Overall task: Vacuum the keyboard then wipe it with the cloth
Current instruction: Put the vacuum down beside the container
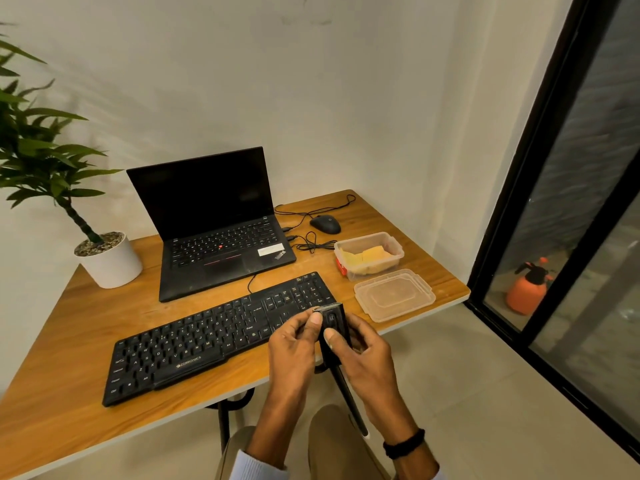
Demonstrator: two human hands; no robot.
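Holding the small black handheld vacuum [333, 322], your left hand [294, 344] and right hand [370, 355] both curl round its body with the thumbs pressed on its face. A slim dark tube hangs from it at 6 o'clock, toward your knees. It looks like light, rigid plastic, so grip the boxy body in one hand. Leave the thin tube alone, as it is probably the weak part.

Just beyond your hands, the black Zebronics keyboard [214, 337] lies slantwise on the wooden surface [69, 393]. It is likely light enough to skid, so steady it by the bare frame at its 9 o'clock end, not by the keys.

At 2 o'clock from the keyboard lie a clear lid [394, 294] and then an open plastic tub [394, 242]. The tub holds the folded yellow cloth [375, 252], which looks soft and limp, so pinch a corner to lift it out. Farther off at 12 o'clock stands the open ThinkPad laptop [214, 223].
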